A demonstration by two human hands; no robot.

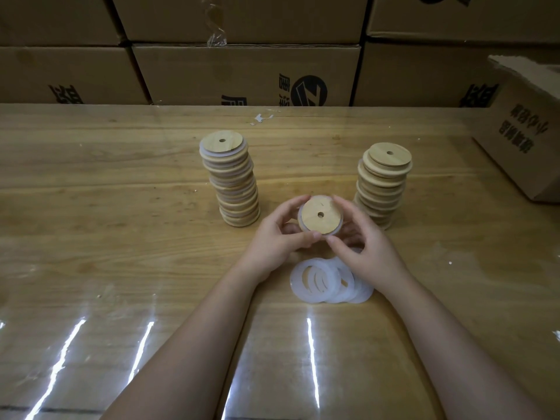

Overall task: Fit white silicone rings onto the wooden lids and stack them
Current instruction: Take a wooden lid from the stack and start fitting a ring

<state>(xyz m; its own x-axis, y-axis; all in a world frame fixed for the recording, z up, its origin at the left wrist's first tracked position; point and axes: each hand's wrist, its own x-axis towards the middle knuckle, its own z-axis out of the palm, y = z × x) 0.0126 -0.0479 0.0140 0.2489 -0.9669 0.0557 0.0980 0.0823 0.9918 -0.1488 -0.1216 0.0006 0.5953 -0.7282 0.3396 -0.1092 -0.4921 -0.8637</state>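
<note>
Both hands hold one round wooden lid (319, 215) with a small centre hole, just above the table. A white silicone ring (340, 228) runs around its rim. My left hand (277, 237) grips the lid's left edge, my right hand (360, 237) its right edge, thumbs meeting at the near rim. A pile of loose white silicone rings (327, 281) lies on the table below my hands. To the left stands a tall stack of lids with rings fitted (231, 180). To the right stands a stack of bare wooden lids (383, 183).
The wooden table (121, 237) has a glossy clear cover with bright reflections near me. Cardboard boxes (242, 71) form a wall along the far edge. Another cardboard box (527, 131) sits on the table at the far right.
</note>
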